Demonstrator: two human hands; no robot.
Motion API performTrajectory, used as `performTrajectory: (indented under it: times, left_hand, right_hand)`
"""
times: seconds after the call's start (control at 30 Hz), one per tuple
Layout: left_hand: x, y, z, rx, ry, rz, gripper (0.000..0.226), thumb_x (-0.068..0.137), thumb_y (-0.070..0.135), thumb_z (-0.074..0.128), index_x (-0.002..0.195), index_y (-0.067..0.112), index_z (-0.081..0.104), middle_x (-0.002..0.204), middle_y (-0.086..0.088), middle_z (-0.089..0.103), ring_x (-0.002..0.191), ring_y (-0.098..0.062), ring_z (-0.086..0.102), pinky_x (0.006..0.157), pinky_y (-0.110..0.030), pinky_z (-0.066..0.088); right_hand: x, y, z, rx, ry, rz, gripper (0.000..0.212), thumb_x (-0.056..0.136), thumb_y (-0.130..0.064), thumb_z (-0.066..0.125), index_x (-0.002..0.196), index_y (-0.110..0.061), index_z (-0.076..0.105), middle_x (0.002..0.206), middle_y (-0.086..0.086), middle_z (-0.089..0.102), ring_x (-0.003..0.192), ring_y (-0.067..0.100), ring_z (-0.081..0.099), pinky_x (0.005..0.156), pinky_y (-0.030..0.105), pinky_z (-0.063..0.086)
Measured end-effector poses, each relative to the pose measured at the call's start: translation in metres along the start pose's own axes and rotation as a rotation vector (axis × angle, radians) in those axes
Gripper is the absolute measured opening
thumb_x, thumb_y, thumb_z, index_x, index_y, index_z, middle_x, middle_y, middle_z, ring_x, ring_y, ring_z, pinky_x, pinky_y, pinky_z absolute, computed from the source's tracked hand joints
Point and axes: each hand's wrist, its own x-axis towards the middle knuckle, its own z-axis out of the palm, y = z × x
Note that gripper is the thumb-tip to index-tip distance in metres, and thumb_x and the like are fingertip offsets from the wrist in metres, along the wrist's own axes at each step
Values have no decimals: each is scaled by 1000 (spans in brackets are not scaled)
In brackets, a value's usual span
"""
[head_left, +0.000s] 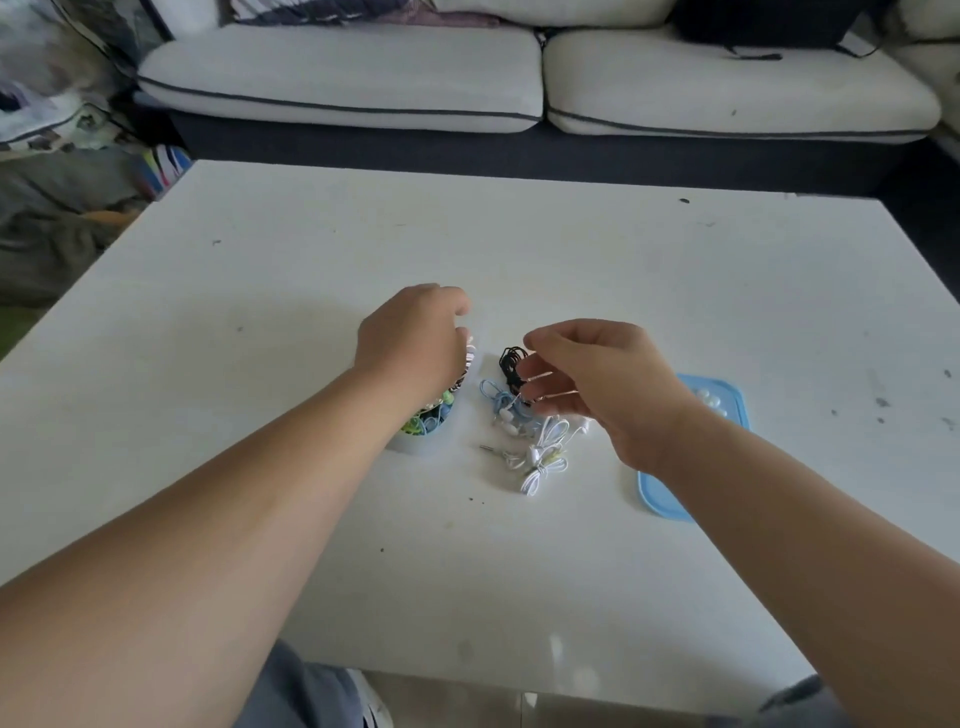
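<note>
White table (260, 364), sofa (337, 78) behind. Left hand (410, 338) over cup (408, 446) of earphones, fingers hidden, grip unclear. Black coil (510, 364) on table between hands. Right hand (597, 384) beside it, fingers loose, apart. Pinch whole bundle, avoid snagging blue cord (493, 395).

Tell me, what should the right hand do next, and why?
Probably lower the right hand and pinch the black coiled earphones lying just under its fingers: they lie loose on the table, the hand looks empty, and the left hand is at the cup of other cables.
</note>
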Motion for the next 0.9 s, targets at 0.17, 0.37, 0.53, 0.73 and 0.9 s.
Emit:
performTrajectory:
  times: [0.17,0.37,0.53,0.73,0.9]
  left_hand:
    - [-11,1,0,89,-147,51,16,94,19,52,93,23,67,99,4,66,94,-28,61,66,-31,45]
    - [-34,36,-7,41,-9,283,20,94,13,55,105,20,70,107,2,65,108,-25,56,79,-42,54]
    - [-55,59,9,130,-255,321,10,93,25,56,97,23,64,94,3,62,88,-26,61,69,-33,47]
    - [-61,47,31,87,-444,222,15,91,28,62,106,30,60,102,6,67,97,-23,64,77,-33,51]
    - [-62,51,33,-62,-517,199,27,89,17,61,114,27,62,92,10,68,87,-15,62,81,-33,54]
  right_hand:
    - [-6,5,-16,-167,53,-53,14,96,-15,63,93,-6,74,91,15,77,68,20,70,76,45,63]
    - [-22,9,-33,-323,35,-61,15,96,-15,62,91,-6,74,86,12,77,67,18,70,75,45,62]
    - [-31,20,-44,-534,-27,-40,20,97,-26,62,90,-11,74,83,4,77,78,23,74,76,41,62]
    - [-27,28,-55,-624,-82,22,19,99,-21,56,94,-18,74,82,-4,77,79,16,75,77,37,62]
    - [-20,32,-61,-689,-115,41,23,97,-16,52,96,-22,74,84,-3,78,78,15,75,76,30,59]
